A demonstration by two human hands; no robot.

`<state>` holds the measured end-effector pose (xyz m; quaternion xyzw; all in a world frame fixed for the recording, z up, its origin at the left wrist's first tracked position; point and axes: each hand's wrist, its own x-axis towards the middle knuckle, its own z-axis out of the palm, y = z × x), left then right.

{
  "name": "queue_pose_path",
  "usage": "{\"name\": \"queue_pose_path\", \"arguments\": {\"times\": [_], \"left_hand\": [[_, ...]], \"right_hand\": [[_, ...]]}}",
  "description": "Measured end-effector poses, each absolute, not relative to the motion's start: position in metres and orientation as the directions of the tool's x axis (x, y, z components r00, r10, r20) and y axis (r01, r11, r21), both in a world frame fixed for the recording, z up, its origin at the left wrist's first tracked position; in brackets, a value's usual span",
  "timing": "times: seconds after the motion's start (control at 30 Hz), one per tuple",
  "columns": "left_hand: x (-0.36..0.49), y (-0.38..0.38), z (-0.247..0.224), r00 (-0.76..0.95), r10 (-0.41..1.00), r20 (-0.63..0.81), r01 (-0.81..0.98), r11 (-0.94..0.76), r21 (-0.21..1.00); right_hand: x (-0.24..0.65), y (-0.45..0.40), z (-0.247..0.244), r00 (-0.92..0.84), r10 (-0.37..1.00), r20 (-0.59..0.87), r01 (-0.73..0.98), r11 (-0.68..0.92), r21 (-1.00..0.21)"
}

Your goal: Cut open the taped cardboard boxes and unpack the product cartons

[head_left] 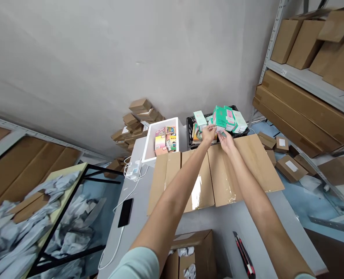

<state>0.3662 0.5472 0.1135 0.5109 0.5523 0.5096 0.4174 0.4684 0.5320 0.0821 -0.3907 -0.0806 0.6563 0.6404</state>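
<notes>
Both my arms reach forward to a black plastic crate (190,131) at the back of the table. My left hand (208,133) grips the near lower left corner of a green and white box (219,116). My right hand (226,142) has its fingers on the lower right of the same box. A green box with a pink panel (230,117) and a pale box (240,122) stand to its right in the crate. Another pale green box (200,119) leans at the left, above some colourful flat packs (197,133).
Flattened cardboard (201,182) lies before the crate. Left are a white foam box (148,149) of colourful packs, a charger with cables (133,170) and a phone (125,212). A red utility knife (243,254) lies near me. An open carton (205,252) stands below; shelves (305,79) rise right.
</notes>
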Motion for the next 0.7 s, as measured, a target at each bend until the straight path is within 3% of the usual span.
{"name": "queue_pose_path", "arguments": {"times": [0.13, 0.27, 0.37, 0.5, 0.6, 0.7], "left_hand": [[0.338, 0.473, 0.115, -0.147, 0.988, 0.054, 0.144, -0.033, 0.989], [0.263, 0.337, 0.114, -0.110, 0.975, 0.195, 0.243, -0.164, 0.956], [0.200, 0.229, 0.115, -0.290, 0.935, 0.202, 0.298, -0.112, 0.948], [0.120, 0.106, 0.103, -0.599, 0.769, 0.224, 0.357, 0.006, 0.934], [0.071, 0.029, 0.073, -0.741, 0.657, 0.140, 0.331, 0.176, 0.927], [0.048, -0.028, 0.034, -0.760, 0.621, -0.192, 0.112, 0.417, 0.902]], "right_hand": [[0.487, 0.454, 0.071, 0.118, 0.920, -0.374, -0.749, -0.165, -0.642], [0.516, 0.320, 0.048, 0.028, 0.956, -0.291, -0.585, -0.221, -0.780], [0.534, 0.212, 0.031, -0.022, 0.919, -0.393, -0.461, -0.359, -0.812], [0.534, 0.091, 0.010, 0.005, 0.840, -0.542, -0.293, -0.517, -0.804], [0.518, 0.025, -0.008, -0.019, 0.791, -0.611, -0.157, -0.606, -0.780], [0.494, -0.010, -0.019, -0.099, 0.740, -0.665, -0.019, -0.670, -0.742]]}}
